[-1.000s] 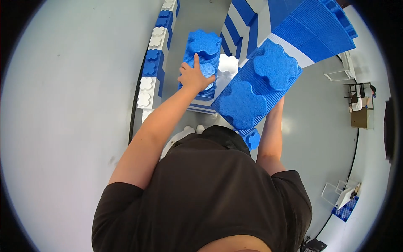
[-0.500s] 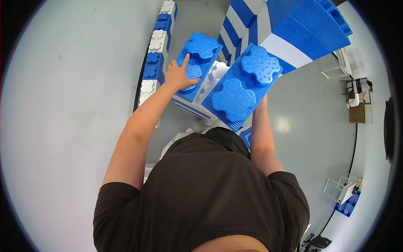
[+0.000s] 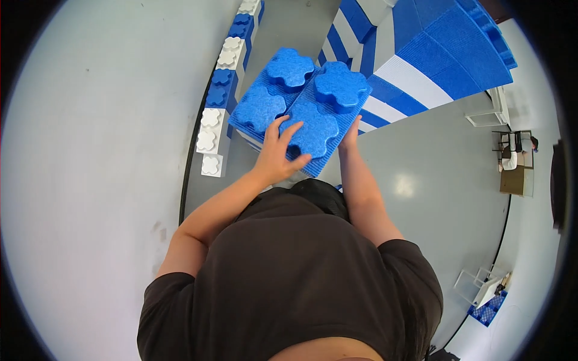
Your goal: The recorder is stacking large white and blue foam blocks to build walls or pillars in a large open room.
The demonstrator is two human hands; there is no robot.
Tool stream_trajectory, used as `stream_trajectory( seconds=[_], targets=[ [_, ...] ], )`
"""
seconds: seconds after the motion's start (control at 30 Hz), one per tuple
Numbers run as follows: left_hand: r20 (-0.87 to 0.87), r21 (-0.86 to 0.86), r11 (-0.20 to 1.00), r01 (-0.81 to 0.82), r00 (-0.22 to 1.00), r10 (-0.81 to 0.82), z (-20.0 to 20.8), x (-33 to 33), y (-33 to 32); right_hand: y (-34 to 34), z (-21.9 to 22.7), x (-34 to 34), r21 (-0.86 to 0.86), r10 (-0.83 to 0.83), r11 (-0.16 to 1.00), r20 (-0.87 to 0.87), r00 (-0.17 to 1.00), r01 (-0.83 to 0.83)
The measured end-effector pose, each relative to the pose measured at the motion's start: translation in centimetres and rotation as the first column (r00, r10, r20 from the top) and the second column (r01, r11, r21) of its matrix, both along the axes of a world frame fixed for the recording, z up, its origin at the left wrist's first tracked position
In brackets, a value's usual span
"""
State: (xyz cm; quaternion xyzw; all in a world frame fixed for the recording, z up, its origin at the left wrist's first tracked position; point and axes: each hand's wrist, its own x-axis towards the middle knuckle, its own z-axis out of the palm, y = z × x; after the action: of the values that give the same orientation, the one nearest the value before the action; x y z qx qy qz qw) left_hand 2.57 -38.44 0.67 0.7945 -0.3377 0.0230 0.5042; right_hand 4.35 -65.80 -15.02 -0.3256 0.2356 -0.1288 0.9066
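Two big blue foam building blocks lie side by side on top of a stack in front of me. Each carries two flower-shaped studs. My left hand, fingers spread, rests on the near stud of the right-hand block. Against that block's right side is my right hand; most of its fingers are hidden behind the block. The left-hand block touches it along one edge. Both tops look about level. White and blue layers of the stack are mostly covered.
To the left, a low row of white and blue studded blocks runs along the pale wall. A tall striped block structure rises at the upper right. Farther right on the grey floor are a white frame, a seated person and a blue crate.
The right-hand block has moved left and down against its neighbour, covering the white studs between them. My left hand has shifted from the left-hand block onto it.
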Motion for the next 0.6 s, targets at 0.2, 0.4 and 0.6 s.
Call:
stream_trajectory(
  seconds=[0.2, 0.4, 0.6],
  targets=[
    [0.038, 0.193, 0.98, 0.046, 0.998, -0.054, -1.8, -1.0, -3.9, -5.0, -10.3, -0.2, -0.578, -0.042, 0.799, -0.329, 0.943, -0.166],
    [0.064, 0.239, 0.971, -0.022, 0.998, 0.007, -2.6, -1.1, -3.4, -3.3, -2.7, -0.1, -0.674, -0.332, 0.729, -0.5, 0.8, -0.119],
    [0.173, 0.213, 0.954, -0.21, 0.969, 0.175, -1.0, -0.8, -5.7, -4.7, 10.4, 3.8, -0.94, -0.392, 0.243, 0.13, 0.911, 0.239]
  ],
)
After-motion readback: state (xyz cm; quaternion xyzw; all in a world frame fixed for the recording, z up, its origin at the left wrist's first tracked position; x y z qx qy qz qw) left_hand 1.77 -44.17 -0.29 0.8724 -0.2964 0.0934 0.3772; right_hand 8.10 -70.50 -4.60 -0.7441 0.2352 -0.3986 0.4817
